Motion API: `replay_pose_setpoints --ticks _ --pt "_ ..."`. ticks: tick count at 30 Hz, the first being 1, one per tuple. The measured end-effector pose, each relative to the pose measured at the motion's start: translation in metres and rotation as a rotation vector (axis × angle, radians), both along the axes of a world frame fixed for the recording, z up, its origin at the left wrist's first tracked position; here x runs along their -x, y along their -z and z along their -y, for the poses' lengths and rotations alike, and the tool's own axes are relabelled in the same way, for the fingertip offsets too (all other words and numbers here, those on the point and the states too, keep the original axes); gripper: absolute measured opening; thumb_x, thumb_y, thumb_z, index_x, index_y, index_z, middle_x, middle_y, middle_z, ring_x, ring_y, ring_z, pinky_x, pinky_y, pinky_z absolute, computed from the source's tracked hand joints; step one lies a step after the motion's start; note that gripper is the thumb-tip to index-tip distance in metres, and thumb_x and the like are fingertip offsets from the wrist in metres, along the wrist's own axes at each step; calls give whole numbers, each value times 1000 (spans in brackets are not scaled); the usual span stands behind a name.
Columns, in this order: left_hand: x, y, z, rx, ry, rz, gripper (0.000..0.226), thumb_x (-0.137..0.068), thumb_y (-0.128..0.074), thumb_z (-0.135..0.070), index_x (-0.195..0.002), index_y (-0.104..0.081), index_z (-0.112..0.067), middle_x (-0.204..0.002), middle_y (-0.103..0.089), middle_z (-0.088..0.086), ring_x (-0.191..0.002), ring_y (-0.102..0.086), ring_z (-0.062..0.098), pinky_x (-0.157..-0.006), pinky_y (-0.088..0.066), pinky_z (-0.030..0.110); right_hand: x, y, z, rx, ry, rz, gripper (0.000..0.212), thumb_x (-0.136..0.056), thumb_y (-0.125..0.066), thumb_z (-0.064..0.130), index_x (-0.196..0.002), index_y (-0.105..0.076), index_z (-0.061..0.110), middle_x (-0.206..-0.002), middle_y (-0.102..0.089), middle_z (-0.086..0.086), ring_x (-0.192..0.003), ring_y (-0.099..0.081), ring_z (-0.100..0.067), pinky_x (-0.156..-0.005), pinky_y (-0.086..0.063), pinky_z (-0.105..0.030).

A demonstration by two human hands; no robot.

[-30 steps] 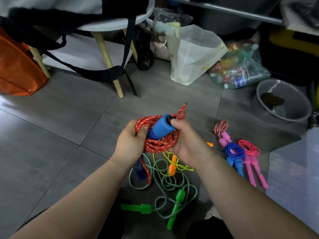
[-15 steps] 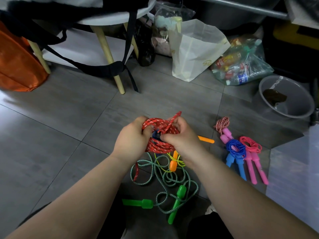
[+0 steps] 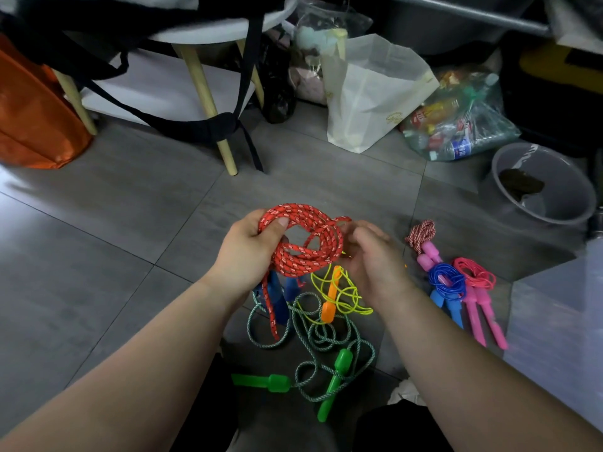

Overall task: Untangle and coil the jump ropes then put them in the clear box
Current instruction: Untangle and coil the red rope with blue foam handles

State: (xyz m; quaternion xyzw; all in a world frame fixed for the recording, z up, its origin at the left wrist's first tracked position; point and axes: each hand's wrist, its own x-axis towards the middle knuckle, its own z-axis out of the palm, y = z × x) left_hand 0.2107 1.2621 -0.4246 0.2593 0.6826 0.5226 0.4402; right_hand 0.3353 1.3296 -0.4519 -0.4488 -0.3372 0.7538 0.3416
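Your left hand [image 3: 251, 252] grips the red rope [image 3: 313, 256], thumb over the strands, and holds its coil in the air above the floor [image 3: 130, 223]. Your right hand [image 3: 372, 256] rests against the coil's far side, but you cannot tell whether its curled fingers pinch a strand. The coil's opening faces up toward you and its longer span runs across, from one hand to the other. The blue handles [image 3: 277, 298] hang beneath it, long axes pointing down at the floor. A loose red strand trails beside them, down to the green rope [image 3: 326, 340] and close to the yellow rope [image 3: 339, 288]. If you lift away carelessly, that strand may snag either one. Nothing binds the loops, so if your left hand slackens they will likely spring apart. Three coiled ropes [image 3: 447, 282] lie near what seems to be the clear box [image 3: 561, 337], at your right.
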Motion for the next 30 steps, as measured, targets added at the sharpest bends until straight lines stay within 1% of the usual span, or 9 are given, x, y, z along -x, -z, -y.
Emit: replay_pose_setpoints --ticks 2,7,9,12,14,16,23,26,30 --pt "3 0 0 0 -23 24 20 -94 -47 -16 -76 -54 -20 -46 -61 -12 -43 -57 -1 -48 -47 13 -1 3 0 -37 8 56 32 -85 -34 -12 -65 -44 10 -51 -56 1 -47 -56 -6 -50 -51 -21" --pt "1 -3 0 -8 2 95 18 -94 -46 -15 -79 -55 -19 -52 -62 -7 -49 -60 5 -52 -51 17 0 9 11 -303 -413 285 33 -77 -65 -3 -97 -57 23 -98 -63 6 -93 -59 -8 -87 -46 -26" --pt "-1 -4 1 -23 16 95 17 -94 -46 -13 -80 -55 -18 -51 -62 -8 -48 -59 3 -51 -49 17 3 10 17 -261 -519 293 36 -75 -71 7 -108 -61 15 -106 -67 -1 -97 -63 -15 -87 -50 -29" --pt "0 -8 1 -44 14 134 16 -94 -44 -12 -81 -53 -15 -46 -61 -8 -42 -57 1 -43 -46 13 6 8 18 -291 -536 384 5 -78 -65 0 -84 -65 2 -79 -68 -15 -72 -61 -28 -72 -52 -40" --pt "2 -8 2 -33 9 100 17 -94 -45 -13 -80 -53 -16 -50 -60 -4 -41 -56 1 -44 -46 13 2 11 12 -324 -490 462 24 -82 -57 -4 -64 -59 12 -49 -59 3 -51 -53 -13 -55 -46 -26" --pt "5 -6 2 -17 5 43 19 -94 -45 -14 -78 -53 -17 -57 -56 1 -38 -53 1 -43 -45 13 -4 10 8 -394 -450 501 32 -89 -50 0 -65 -55 21 -35 -45 10 -36 -41 1 -44 -35 -12" --pt "11 -5 4 -39 -5 -86 26 -94 -44 -10 -71 -51 -18 -62 -52 1 -39 -50 -1 -44 -42 11 -26 28 -4 -622 -527 629 18 -90 -52 9 -81 -66 17 -50 -39 8 -44 -40 -1 -48 -27 -14" --pt "13 -4 5 -36 -8 -112 25 -94 -45 -10 -71 -52 -18 -62 -54 -1 -41 -50 -2 -46 -42 12 -29 30 -4 -591 -572 671 30 -90 -52 14 -62 -56 25 -42 -41 8 -40 -42 0 -49 -32 -17" --pt "23 -9 3 -92 -158 54 23 -95 -42 -9 -76 -52 -16 -46 -55 -8 -39 -51 0 -44 -44 14 -47 43 -10 -543 -785 952 39 -90 -52 19 -52 -45 16 -51 -47 1 -53 -46 -10 -59 -35 -27"
